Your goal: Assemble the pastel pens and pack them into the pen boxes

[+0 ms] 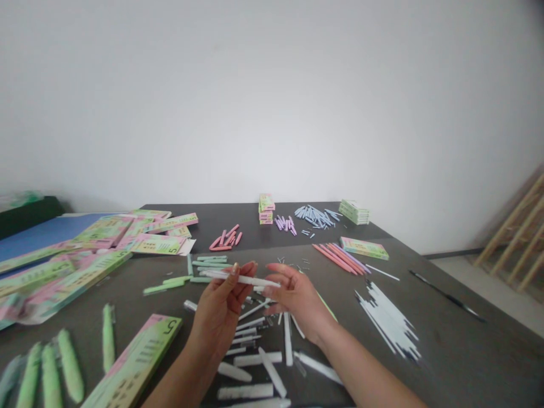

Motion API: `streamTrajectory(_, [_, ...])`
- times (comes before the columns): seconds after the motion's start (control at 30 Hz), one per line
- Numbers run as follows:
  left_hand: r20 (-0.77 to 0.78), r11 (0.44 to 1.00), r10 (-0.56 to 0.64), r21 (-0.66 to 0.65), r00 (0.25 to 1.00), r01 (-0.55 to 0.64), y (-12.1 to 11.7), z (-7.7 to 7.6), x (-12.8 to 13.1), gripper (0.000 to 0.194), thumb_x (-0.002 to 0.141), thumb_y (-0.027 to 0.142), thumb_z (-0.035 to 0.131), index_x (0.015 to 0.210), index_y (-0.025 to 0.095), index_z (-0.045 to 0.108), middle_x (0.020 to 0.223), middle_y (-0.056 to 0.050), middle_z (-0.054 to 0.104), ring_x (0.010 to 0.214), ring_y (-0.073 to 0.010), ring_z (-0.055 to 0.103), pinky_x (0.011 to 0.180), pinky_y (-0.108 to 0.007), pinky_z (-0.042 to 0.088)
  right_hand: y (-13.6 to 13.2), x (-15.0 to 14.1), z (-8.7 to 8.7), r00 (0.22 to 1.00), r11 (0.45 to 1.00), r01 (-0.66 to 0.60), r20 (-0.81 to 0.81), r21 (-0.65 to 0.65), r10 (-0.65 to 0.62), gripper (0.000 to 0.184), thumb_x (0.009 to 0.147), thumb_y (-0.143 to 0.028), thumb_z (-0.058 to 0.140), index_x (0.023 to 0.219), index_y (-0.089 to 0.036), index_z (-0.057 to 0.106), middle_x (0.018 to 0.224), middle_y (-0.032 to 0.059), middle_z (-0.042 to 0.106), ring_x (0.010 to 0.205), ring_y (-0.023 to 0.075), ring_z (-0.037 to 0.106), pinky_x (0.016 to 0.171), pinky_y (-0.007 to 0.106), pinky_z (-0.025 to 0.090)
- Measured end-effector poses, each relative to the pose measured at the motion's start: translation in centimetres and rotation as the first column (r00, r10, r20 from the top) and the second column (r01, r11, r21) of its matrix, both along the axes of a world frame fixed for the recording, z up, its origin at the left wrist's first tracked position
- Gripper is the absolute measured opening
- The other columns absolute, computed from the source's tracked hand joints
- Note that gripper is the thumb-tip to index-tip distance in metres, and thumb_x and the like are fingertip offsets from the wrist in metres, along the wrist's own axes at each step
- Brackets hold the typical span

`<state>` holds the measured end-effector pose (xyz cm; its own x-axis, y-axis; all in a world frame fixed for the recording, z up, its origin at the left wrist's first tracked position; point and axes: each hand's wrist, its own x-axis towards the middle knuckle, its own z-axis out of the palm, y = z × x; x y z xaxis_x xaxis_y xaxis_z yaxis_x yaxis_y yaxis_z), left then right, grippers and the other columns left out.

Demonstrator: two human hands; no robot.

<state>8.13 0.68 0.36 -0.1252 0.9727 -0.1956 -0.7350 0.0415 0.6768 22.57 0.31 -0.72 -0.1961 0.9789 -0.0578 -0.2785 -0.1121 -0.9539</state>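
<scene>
A white pen is held level above the middle of the table. My left hand pinches its body between thumb and fingers. At its right end, my right hand has its thumb and fingers closed on the tip. Below both hands lie loose white pen barrels and clear caps, scattered and partly hidden by my forearms. Just beyond my left hand sit several green pen parts.
Green pens and a carton lie at front left, flat cartons behind. White refills and a dark thin tool are right. Coral barrels, blue parts and stacked boxes lie farther back.
</scene>
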Motion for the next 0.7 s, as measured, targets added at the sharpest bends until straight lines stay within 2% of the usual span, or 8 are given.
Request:
streamTrajectory(0.07, [-0.012, 1.000, 0.001, 0.001, 1.000, -0.001, 0.0, -0.1, 0.0, 0.016, 0.084, 0.003, 0.057, 0.074, 0.013, 0.063, 0.081, -0.011, 0.077, 0.081, -0.0190, 0.074, 0.070, -0.025, 0.061, 0.1, 0.1, -0.1, 0.998, 0.997, -0.058, -0.010, -0.059, 0.058, 0.052, 0.060, -0.054, 0.079, 0.087, -0.013, 0.063, 0.068, 0.0023, 0.065, 0.052, 0.0135, 0.061, 0.045, 0.026, 0.052])
streamTrajectory(0.13, [-0.022, 1.000, 0.004, -0.002, 1.000, -0.004, 0.1, -0.2, 0.1, 0.014, 0.083, 0.003, 0.059, 0.073, 0.013, 0.063, 0.081, -0.011, 0.077, 0.081, -0.0193, 0.074, 0.070, -0.025, 0.061, 0.2, 0.2, -0.2, 0.998, 0.995, -0.070, -0.001, -0.075, 0.070, 0.050, 0.061, -0.056, 0.077, 0.079, -0.012, 0.062, 0.062, 0.0021, 0.063, 0.047, 0.0118, 0.058, 0.043, 0.025, 0.051])
streamTrajectory(0.23, [-0.033, 1.000, 0.012, -0.015, 0.999, -0.013, 0.2, -0.3, 0.1, 0.014, 0.084, 0.004, 0.058, 0.074, 0.012, 0.062, 0.081, -0.011, 0.077, 0.079, -0.0190, 0.074, 0.069, -0.025, 0.060, 0.4, 0.2, -0.4, 1.000, 0.999, -0.017, -0.013, -0.047, 0.017, 0.059, 0.048, -0.040, 0.088, 0.095, -0.016, 0.061, 0.075, -0.0016, 0.064, 0.062, 0.0121, 0.062, 0.051, 0.024, 0.055])
streamTrajectory(0.27, [-0.036, 1.000, 0.016, -0.020, 0.999, -0.016, 0.3, -0.4, 0.1, 0.014, 0.084, 0.003, 0.057, 0.074, 0.013, 0.062, 0.081, -0.011, 0.077, 0.078, -0.0184, 0.074, 0.069, -0.024, 0.060, 0.4, 0.1, -0.5, 1.000, 0.998, -0.030, -0.011, -0.056, 0.029, 0.061, 0.048, -0.040, 0.088, 0.097, -0.017, 0.061, 0.076, -0.0014, 0.065, 0.062, 0.0125, 0.062, 0.050, 0.025, 0.055])
streamTrajectory(0.4, [-0.046, 0.999, 0.016, -0.031, 0.999, -0.017, 0.3, -0.4, 0.1, 0.017, 0.086, 0.002, 0.053, 0.076, 0.013, 0.062, 0.080, -0.011, 0.077, 0.078, -0.0180, 0.074, 0.069, -0.025, 0.060, 0.4, 0.1, -0.6, 0.997, 0.994, -0.076, 0.016, -0.084, 0.078, 0.049, 0.060, -0.053, 0.078, 0.081, -0.012, 0.062, 0.062, 0.0009, 0.062, 0.047, 0.0107, 0.055, 0.040, 0.024, 0.051])
streamTrajectory(0.53, [-0.053, 0.999, 0.016, -0.034, 0.998, -0.018, 0.2, -0.4, 0.2, 0.016, 0.087, 0.003, 0.053, 0.077, 0.013, 0.062, 0.081, -0.010, 0.077, 0.077, -0.0173, 0.074, 0.067, -0.024, 0.060, 0.3, 0.2, -0.7, 1.000, 0.999, 0.001, 0.019, -0.038, -0.001, 0.058, 0.048, -0.034, 0.088, 0.096, -0.018, 0.060, 0.079, -0.0022, 0.062, 0.063, 0.0113, 0.061, 0.051, 0.023, 0.056])
streamTrajectory(0.63, [-0.058, 0.999, 0.013, -0.041, 0.998, -0.015, 0.1, -0.4, 0.3, 0.017, 0.087, 0.002, 0.052, 0.077, 0.013, 0.062, 0.080, -0.010, 0.076, 0.076, -0.0164, 0.074, 0.066, -0.023, 0.060, 0.4, 0.1, -0.9, 0.997, 0.996, -0.055, 0.057, -0.076, 0.059, 0.047, 0.062, -0.053, 0.076, 0.082, -0.013, 0.061, 0.068, 0.0012, 0.062, 0.049, 0.0117, 0.056, 0.038, 0.025, 0.051])
streamTrajectory(0.7, [-0.059, 0.999, 0.011, -0.046, 0.998, -0.014, 0.1, -0.4, 0.3, 0.018, 0.087, 0.002, 0.052, 0.076, 0.013, 0.061, 0.079, -0.010, 0.076, 0.076, -0.0169, 0.074, 0.067, -0.024, 0.060, 0.5, 0.1, -1.1, 0.996, 0.997, -0.040, 0.076, -0.060, 0.045, 0.045, 0.063, -0.054, 0.075, 0.074, -0.013, 0.060, 0.062, 0.0001, 0.059, 0.047, 0.0098, 0.054, 0.039, 0.023, 0.050])
